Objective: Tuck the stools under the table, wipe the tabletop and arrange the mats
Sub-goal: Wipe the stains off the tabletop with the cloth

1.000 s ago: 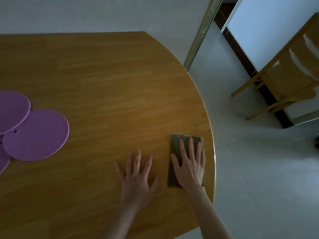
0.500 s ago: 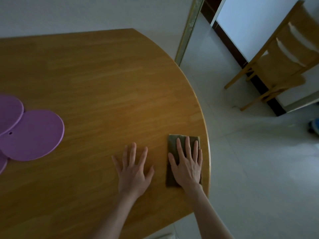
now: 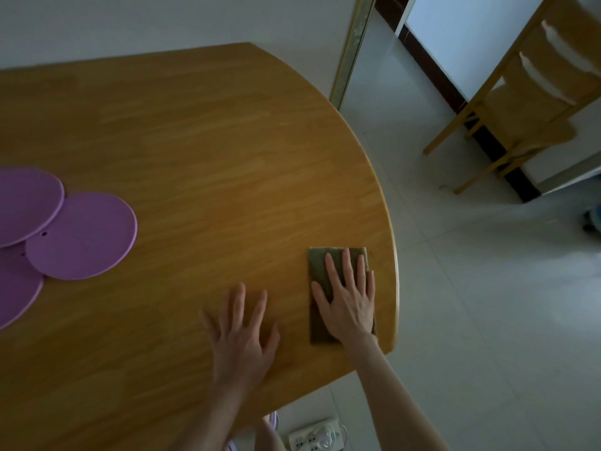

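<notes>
Purple mats (image 3: 81, 235) overlap far left of the cloth (image 3: 320, 266); right hand (image 3: 349, 299) presses it flat-fingered, left hand (image 3: 242, 338) spread on tabletop (image 3: 211, 151).

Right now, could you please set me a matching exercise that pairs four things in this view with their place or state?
Column one:
1. cloth
2. purple mats
3. left hand
4. wooden chair

Column two:
A. flat on the bare tabletop, fingers spread
B. overlapping one another at the left of the tabletop
C. on the floor beyond the tabletop, by the wall
D. pressed flat under the right hand, near the right edge of the tabletop

Pairs: 1-D, 2-B, 3-A, 4-C.
</notes>
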`<state>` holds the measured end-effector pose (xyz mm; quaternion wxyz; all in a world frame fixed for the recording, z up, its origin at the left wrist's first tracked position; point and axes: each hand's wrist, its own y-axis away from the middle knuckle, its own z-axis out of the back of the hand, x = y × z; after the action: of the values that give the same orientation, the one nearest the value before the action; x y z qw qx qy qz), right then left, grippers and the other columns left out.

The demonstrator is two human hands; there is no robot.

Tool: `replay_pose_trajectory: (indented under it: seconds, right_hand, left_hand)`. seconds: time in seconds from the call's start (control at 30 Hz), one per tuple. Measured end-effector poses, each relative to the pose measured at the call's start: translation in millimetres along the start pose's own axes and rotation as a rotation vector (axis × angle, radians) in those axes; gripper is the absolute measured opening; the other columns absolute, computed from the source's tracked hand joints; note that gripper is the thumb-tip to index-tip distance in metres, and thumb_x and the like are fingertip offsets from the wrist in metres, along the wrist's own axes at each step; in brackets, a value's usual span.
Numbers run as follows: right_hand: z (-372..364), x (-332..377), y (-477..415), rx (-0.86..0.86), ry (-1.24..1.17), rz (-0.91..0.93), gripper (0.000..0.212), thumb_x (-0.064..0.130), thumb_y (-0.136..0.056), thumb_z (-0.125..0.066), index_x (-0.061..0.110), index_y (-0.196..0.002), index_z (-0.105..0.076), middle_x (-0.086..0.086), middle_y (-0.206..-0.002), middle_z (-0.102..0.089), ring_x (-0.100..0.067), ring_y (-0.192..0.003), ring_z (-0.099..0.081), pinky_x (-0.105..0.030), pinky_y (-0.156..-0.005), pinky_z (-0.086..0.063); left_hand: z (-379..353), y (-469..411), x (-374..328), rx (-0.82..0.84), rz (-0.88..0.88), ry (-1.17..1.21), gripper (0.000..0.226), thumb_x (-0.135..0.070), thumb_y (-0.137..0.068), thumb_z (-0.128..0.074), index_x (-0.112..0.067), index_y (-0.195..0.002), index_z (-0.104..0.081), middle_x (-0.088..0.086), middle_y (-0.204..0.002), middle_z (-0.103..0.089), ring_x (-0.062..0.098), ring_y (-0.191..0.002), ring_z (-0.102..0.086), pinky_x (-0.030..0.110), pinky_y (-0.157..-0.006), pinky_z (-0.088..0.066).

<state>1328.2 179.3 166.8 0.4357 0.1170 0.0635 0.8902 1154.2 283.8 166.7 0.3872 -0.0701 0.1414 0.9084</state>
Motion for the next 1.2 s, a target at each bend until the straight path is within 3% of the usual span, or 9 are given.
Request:
replay_pose_trajectory:
  seconds: [0.2,0.33,0.43,0.6,0.8,0.9,1.03,1.13,1.2]
  right_hand:
    - [-6,-16,36,-0.062,-0.052,-0.172,0.069,0.067,-0.089,-0.011,0.034,-0.149,0.001,-0.003,-0.16,-0.003,-0.029,-0.147,0.003,-0.045,-0.117,0.005]
    - [-19,35,52,-0.024,-0.019,0.001,0.069,0.065,-0.092,-0.015,0.032,-0.152,-0.007,-0.003,-0.159,-0.002,-0.031,-0.146,0.001,-0.046,-0.116,0.004]
    - [-9,37,21,0.016,0.009,0.063,0.069,0.065,-0.092,-0.015,0.035,-0.15,0.002,-0.001,-0.16,0.008,-0.028,-0.146,0.01,-0.045,-0.116,0.006]
    - [-8,39,39,-0.016,-0.034,-0.103,0.071,0.067,-0.087,-0.004,0.035,-0.149,0.005,-0.003,-0.161,0.003,-0.029,-0.147,0.008,-0.046,-0.117,0.006]
    - [-24,126,47,0.023,0.001,0.165,0.069,0.063,-0.091,-0.016,0.03,-0.151,-0.017,-0.005,-0.16,-0.011,-0.034,-0.146,-0.006,-0.049,-0.116,-0.003]
    - [-19,126,21,0.018,0.04,0.114,0.073,0.066,-0.086,-0.007,0.034,-0.151,-0.01,-0.003,-0.161,-0.003,-0.03,-0.147,0.001,-0.047,-0.117,-0.001]
    - [-24,138,47,0.007,0.021,0.018,0.074,0.066,-0.086,-0.004,0.033,-0.151,-0.002,-0.003,-0.161,0.004,-0.03,-0.147,0.007,-0.046,-0.117,0.004]
    - [-36,184,74,0.072,0.03,0.197,0.07,0.063,-0.089,-0.009,0.031,-0.151,-0.001,-0.003,-0.16,0.006,-0.032,-0.146,0.008,-0.046,-0.115,0.008]
    - [-38,208,59,0.082,0.049,0.277,0.071,0.063,-0.088,-0.008,0.031,-0.151,-0.001,-0.004,-0.16,0.006,-0.031,-0.146,0.007,-0.046,-0.116,0.006]
  left_hand:
    - [-1,-1,1,0.008,-0.025,0.027,0.064,-0.064,-0.091,-0.016,-0.031,-0.144,-0.029,0.013,-0.153,-0.024,0.036,-0.141,-0.019,0.058,-0.111,-0.001]
    - [1,1,2,-0.003,-0.021,0.062,0.064,-0.065,-0.091,-0.015,-0.031,-0.143,-0.03,0.014,-0.152,-0.027,0.036,-0.14,-0.021,0.061,-0.111,-0.003]
    - [6,11,13,-0.033,0.028,0.144,0.064,-0.062,-0.088,-0.026,-0.03,-0.143,-0.033,0.013,-0.153,-0.025,0.034,-0.141,-0.014,0.064,-0.11,-0.004]
    - [11,40,61,-0.092,0.186,0.151,0.062,-0.059,-0.085,-0.033,-0.028,-0.138,-0.043,0.012,-0.151,-0.03,0.033,-0.14,-0.019,0.066,-0.109,-0.005]
    - [9,65,101,-0.065,0.231,0.106,0.063,-0.061,-0.085,-0.031,-0.029,-0.138,-0.044,0.011,-0.15,-0.03,0.03,-0.138,-0.021,0.063,-0.109,-0.007]
    - [11,63,104,-0.068,0.203,0.085,0.06,-0.06,-0.085,-0.033,-0.029,-0.135,-0.044,0.012,-0.149,-0.032,0.03,-0.137,-0.021,0.058,-0.11,-0.002]
    - [15,67,110,-0.093,0.185,0.173,0.06,-0.061,-0.088,-0.027,-0.03,-0.139,-0.039,0.011,-0.152,-0.027,0.028,-0.14,-0.014,0.061,-0.111,-0.003]
    - [20,76,128,-0.131,0.237,0.199,0.06,-0.058,-0.087,-0.032,-0.028,-0.139,-0.041,0.011,-0.151,-0.031,0.03,-0.139,-0.019,0.066,-0.108,-0.015]
    - [23,83,146,-0.145,0.302,0.185,0.062,-0.059,-0.087,-0.031,-0.029,-0.14,-0.04,0.01,-0.151,-0.029,0.031,-0.14,-0.019,0.066,-0.109,-0.01]
